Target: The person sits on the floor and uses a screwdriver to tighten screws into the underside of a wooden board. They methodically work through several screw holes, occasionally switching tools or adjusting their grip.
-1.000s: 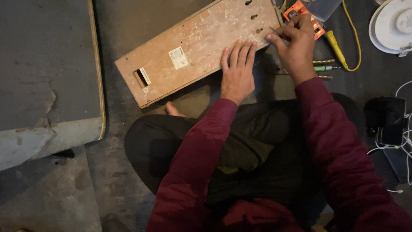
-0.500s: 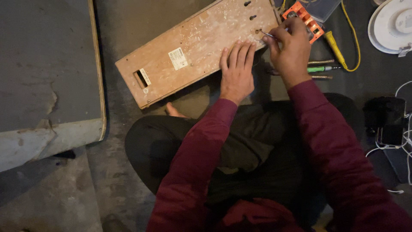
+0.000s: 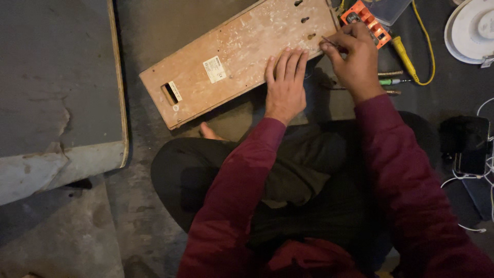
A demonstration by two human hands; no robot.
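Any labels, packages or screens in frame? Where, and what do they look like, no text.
Sticker: middle of the worn tan panel, rectangular, white with dark print.
Small sticker: beside the dark slot near the panel's lower left end, narrow, white.
Phone: on the floor at far right, dark rectangle, screen off.
Clear plastic box: top edge, past the right hand, transparent.

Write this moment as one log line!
left hand: flat on tan panel | right hand: pinching thin tool at panel edge
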